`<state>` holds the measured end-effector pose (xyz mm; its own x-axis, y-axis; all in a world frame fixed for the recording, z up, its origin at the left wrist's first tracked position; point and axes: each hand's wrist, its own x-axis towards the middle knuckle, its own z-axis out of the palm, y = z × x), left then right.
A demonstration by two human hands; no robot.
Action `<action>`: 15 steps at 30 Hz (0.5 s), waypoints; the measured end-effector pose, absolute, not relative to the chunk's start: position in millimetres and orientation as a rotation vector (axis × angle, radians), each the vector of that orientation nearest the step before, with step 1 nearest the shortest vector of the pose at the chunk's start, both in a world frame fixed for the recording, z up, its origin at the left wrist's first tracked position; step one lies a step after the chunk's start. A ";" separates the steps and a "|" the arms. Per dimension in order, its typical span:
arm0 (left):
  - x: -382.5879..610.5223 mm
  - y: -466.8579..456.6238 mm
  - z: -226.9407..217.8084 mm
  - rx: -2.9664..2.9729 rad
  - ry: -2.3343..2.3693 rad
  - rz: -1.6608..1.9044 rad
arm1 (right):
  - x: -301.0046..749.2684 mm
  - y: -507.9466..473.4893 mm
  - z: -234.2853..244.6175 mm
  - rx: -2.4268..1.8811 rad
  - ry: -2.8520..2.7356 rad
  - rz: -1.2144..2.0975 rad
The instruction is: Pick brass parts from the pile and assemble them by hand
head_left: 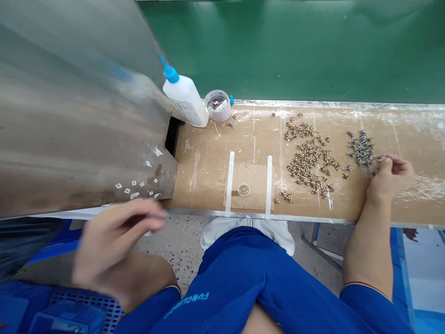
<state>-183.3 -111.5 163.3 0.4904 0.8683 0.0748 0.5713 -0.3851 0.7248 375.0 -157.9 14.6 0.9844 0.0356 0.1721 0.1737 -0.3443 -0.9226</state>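
Left hand point(118, 241) above lap, blurred, fingers curled; hold can't tell. One glue bottle point(186, 99), tilted against steel panel point(76, 116). One tape roll point(218, 105) beside it. Two tape strips point(229, 183) on cardboard point(208, 162). Brass fittings point(304, 160), too many to count. Blue-tipped fittings point(361, 148), likewise, touching right hand point(391, 178), fingertips pinched together; pinched item too small to tell.

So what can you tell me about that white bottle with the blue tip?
It is a white plastic squeeze bottle with a blue cap tapering to a narrow nozzle and a printed label on its side. It leans, nozzle up and left, on the brown board beside the grey metal panel, apparently touching it.
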 end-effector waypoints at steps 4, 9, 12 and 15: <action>-94.3 -48.0 107.7 1.791 0.821 0.460 | 349.2 -162.2 17.1 -1.809 -0.414 -0.121; -11.2 15.7 40.4 1.681 0.595 0.376 | 289.2 -156.5 34.6 -1.681 -0.983 0.139; 11.5 32.6 13.8 1.642 0.573 0.437 | 246.8 -142.2 47.8 -1.609 -1.483 0.579; 17.5 35.5 0.0 1.646 0.544 0.473 | 209.8 -122.0 48.6 -1.421 -1.816 1.071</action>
